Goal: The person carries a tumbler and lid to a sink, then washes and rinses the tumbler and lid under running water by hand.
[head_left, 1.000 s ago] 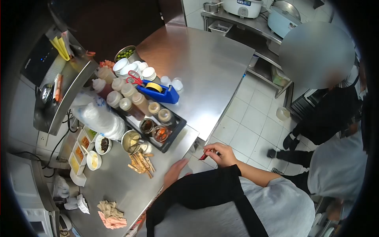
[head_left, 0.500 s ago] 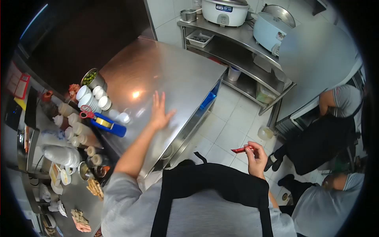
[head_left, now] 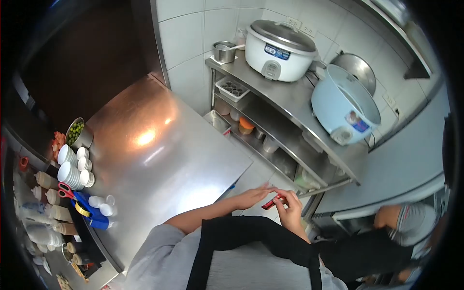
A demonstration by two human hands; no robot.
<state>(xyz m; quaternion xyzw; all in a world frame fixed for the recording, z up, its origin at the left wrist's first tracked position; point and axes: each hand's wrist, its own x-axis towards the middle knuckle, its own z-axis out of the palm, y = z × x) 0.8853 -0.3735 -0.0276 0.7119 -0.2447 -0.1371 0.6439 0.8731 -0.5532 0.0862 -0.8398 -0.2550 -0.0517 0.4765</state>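
Off the near right edge of the steel table, my two hands meet in front of my apron. My right hand pinches a small, narrow red item between thumb and fingers; its exact kind is not clear. My left hand is stretched out flat with nothing in it. The left fingertips reach the right hand's fingers, close above the red item, and seem to touch them.
The steel table carries stacked white bowls, a pot of green limes and a blue tape dispenser. A white rice cooker and a light blue cooker stand on a shelf unit. A co-worker is at right.
My left hand has lifted off the tabletop and moved right to my right hand. The red item has come left and in towards it. My view has turned towards the shelf unit.
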